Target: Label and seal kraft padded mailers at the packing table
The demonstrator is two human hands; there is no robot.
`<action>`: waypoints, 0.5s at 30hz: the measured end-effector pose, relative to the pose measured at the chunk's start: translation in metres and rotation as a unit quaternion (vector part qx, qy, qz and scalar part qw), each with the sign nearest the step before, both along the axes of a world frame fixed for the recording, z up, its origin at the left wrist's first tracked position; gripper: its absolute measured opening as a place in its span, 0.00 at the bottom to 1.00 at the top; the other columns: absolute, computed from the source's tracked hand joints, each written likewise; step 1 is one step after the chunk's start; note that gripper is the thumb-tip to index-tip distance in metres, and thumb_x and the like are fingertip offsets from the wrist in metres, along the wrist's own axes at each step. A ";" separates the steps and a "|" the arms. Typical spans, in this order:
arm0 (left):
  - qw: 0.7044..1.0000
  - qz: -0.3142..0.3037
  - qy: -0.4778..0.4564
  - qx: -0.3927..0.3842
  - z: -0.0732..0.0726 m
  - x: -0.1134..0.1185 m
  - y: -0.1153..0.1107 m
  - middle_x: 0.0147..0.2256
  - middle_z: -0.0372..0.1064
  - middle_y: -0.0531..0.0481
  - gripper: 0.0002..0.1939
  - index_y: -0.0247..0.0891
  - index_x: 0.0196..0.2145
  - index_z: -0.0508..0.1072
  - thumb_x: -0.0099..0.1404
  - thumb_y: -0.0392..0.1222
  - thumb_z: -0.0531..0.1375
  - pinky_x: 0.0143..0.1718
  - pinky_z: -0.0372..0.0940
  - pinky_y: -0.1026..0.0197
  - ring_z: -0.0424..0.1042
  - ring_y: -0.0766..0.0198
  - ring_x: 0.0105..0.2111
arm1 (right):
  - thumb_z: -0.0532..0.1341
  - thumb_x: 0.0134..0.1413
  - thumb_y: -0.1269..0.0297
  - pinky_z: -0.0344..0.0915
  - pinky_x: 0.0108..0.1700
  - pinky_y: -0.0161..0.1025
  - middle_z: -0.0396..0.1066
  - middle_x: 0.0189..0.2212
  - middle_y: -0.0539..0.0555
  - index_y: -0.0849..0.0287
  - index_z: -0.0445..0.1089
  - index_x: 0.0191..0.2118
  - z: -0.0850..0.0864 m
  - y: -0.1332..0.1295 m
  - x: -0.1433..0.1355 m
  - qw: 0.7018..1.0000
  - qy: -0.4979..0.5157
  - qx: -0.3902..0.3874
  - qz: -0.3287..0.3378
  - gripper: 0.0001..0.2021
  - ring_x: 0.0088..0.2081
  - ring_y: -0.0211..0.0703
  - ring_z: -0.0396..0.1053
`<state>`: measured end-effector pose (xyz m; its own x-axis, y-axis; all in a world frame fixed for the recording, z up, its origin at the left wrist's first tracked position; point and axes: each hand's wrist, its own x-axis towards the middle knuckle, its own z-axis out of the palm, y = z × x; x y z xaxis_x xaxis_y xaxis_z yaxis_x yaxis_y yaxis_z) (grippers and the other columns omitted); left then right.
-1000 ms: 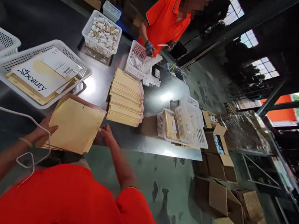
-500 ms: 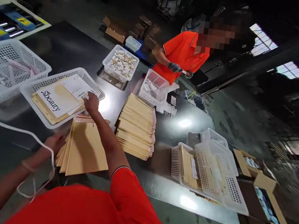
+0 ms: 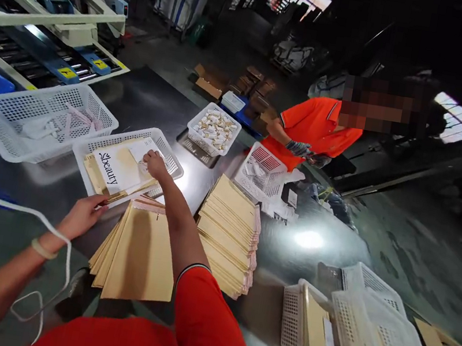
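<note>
My right hand (image 3: 154,164) was curled over the white papers (image 3: 115,169), my left hand (image 3: 82,217) at the basket (image 3: 169,154); I couldn't tell either's grip. Pulling hastily risked creasing the papers.

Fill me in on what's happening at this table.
A person's right hand is at the papers in a white basket, beside a sheet marked "beauty". The left hand is at that basket's near edge. One fanned stack of tan envelopes lies close to the person, with another stack to its right. Across the table, a co-worker has gloved hands close together.
</note>
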<state>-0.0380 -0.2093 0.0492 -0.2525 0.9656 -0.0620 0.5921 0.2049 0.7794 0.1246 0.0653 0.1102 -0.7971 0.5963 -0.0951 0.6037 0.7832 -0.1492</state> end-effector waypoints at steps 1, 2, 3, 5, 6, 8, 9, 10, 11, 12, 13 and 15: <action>1.000 -0.002 -0.005 0.005 0.000 0.004 0.002 0.46 0.89 0.36 0.26 0.40 0.50 0.86 0.67 0.60 0.60 0.52 0.83 0.41 0.87 0.42 0.42 | 0.58 0.74 0.83 0.71 0.57 0.37 0.79 0.61 0.63 0.67 0.78 0.54 0.000 0.002 0.000 1.000 -0.010 -0.003 0.004 0.14 0.57 0.46 0.70; 1.000 -0.005 -0.011 0.008 0.001 0.009 0.003 0.45 0.89 0.36 0.26 0.40 0.50 0.86 0.68 0.60 0.59 0.52 0.83 0.41 0.87 0.42 0.41 | 0.58 0.75 0.82 0.71 0.57 0.38 0.78 0.62 0.63 0.68 0.79 0.55 0.001 0.004 -0.001 1.000 -0.022 -0.006 0.007 0.13 0.58 0.47 0.70; 1.000 -0.009 -0.015 0.010 0.001 0.013 0.003 0.44 0.89 0.36 0.26 0.39 0.50 0.86 0.68 0.59 0.59 0.51 0.83 0.41 0.87 0.42 0.41 | 0.58 0.76 0.81 0.71 0.58 0.38 0.78 0.63 0.64 0.68 0.79 0.56 0.002 0.006 -0.002 0.999 -0.032 -0.008 0.010 0.14 0.60 0.48 0.70; 1.000 -0.009 -0.017 0.020 0.005 0.016 -0.001 0.45 0.88 0.35 0.26 0.38 0.50 0.85 0.68 0.58 0.58 0.52 0.83 0.40 0.87 0.41 0.43 | 0.57 0.76 0.81 0.70 0.58 0.39 0.78 0.63 0.63 0.67 0.78 0.59 0.006 0.005 -0.004 0.999 -0.041 -0.009 0.015 0.16 0.61 0.49 0.71; 0.999 0.000 -0.008 0.037 0.010 0.015 -0.004 0.47 0.87 0.34 0.26 0.38 0.51 0.85 0.69 0.58 0.59 0.54 0.83 0.39 0.87 0.40 0.46 | 0.57 0.77 0.81 0.71 0.58 0.39 0.79 0.62 0.62 0.66 0.78 0.60 0.010 0.001 -0.005 0.999 -0.041 -0.009 0.019 0.16 0.60 0.49 0.72; 0.994 0.051 0.037 0.092 0.025 0.004 -0.011 0.54 0.85 0.31 0.26 0.38 0.55 0.83 0.70 0.58 0.60 0.62 0.80 0.37 0.85 0.38 0.55 | 0.58 0.78 0.78 0.71 0.58 0.41 0.80 0.59 0.60 0.63 0.76 0.62 0.017 -0.018 -0.005 0.998 -0.035 -0.007 0.061 0.16 0.57 0.50 0.74; 0.986 0.084 0.069 0.125 0.034 -0.005 -0.013 0.58 0.83 0.30 0.27 0.38 0.57 0.81 0.71 0.58 0.61 0.68 0.76 0.36 0.82 0.37 0.61 | 0.59 0.79 0.76 0.71 0.58 0.42 0.81 0.57 0.59 0.61 0.76 0.62 0.021 -0.033 -0.004 0.994 -0.029 -0.007 0.107 0.15 0.56 0.51 0.74; 0.977 0.112 0.099 0.153 0.045 -0.017 -0.013 0.62 0.80 0.31 0.28 0.38 0.60 0.80 0.72 0.59 0.62 0.74 0.70 0.36 0.78 0.38 0.67 | 0.60 0.79 0.75 0.70 0.59 0.43 0.81 0.55 0.59 0.60 0.76 0.61 0.025 -0.051 -0.001 0.986 -0.020 -0.007 0.166 0.13 0.55 0.51 0.75; 0.970 0.125 0.120 0.172 0.055 -0.028 -0.012 0.65 0.78 0.31 0.30 0.38 0.62 0.79 0.72 0.60 0.63 0.79 0.64 0.36 0.73 0.38 0.71 | 0.60 0.80 0.74 0.69 0.59 0.43 0.81 0.54 0.58 0.58 0.76 0.61 0.029 -0.072 0.003 0.972 -0.012 -0.007 0.235 0.13 0.56 0.51 0.75; 0.969 0.116 0.125 0.178 0.064 -0.039 -0.009 0.67 0.77 0.32 0.33 0.38 0.63 0.78 0.70 0.62 0.65 0.82 0.59 0.35 0.69 0.39 0.75 | 0.60 0.80 0.75 0.69 0.60 0.43 0.81 0.53 0.58 0.57 0.76 0.61 0.033 -0.094 0.008 0.953 -0.004 -0.004 0.302 0.13 0.57 0.51 0.75; 0.977 0.084 0.109 0.165 0.071 -0.047 -0.006 0.67 0.77 0.34 0.36 0.38 0.62 0.78 0.67 0.66 0.66 0.83 0.56 0.34 0.67 0.39 0.77 | 0.60 0.79 0.76 0.68 0.59 0.42 0.81 0.54 0.58 0.55 0.76 0.62 0.038 -0.116 0.013 0.932 0.002 -0.001 0.362 0.15 0.58 0.50 0.75; 0.994 -0.003 0.040 0.100 0.077 -0.053 0.000 0.62 0.81 0.35 0.42 0.39 0.57 0.82 0.56 0.74 0.70 0.78 0.64 0.34 0.71 0.36 0.73 | 0.59 0.80 0.78 0.68 0.57 0.40 0.81 0.57 0.57 0.51 0.76 0.63 0.046 -0.157 0.024 0.894 0.016 0.013 0.449 0.18 0.60 0.47 0.74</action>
